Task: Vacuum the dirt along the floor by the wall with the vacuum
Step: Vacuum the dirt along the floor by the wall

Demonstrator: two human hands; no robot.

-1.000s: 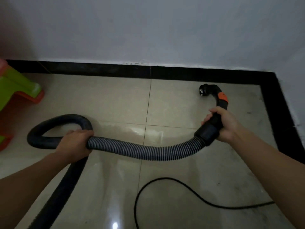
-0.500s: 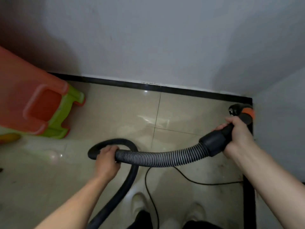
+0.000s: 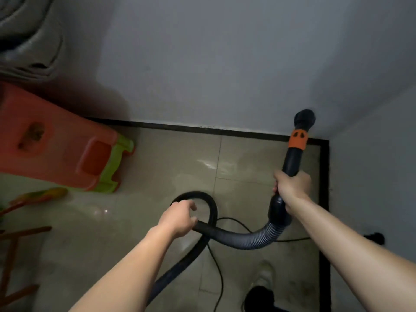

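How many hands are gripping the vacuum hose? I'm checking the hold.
2. The left hand grips the looped hose low at centre; the right hand grips the rigid nozzle tube, raised by the corner.

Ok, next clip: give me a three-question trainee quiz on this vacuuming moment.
1. True or false: the nozzle is pressed flat on the floor tiles.
2. Which hand grips the rigid black tube below the orange collar? A) left hand B) right hand C) neither
3. Fill in: the ribbed hose forms a ____ beside the left hand.

Key:
1. False; it is raised, seen against the wall near the corner.
2. B
3. loop
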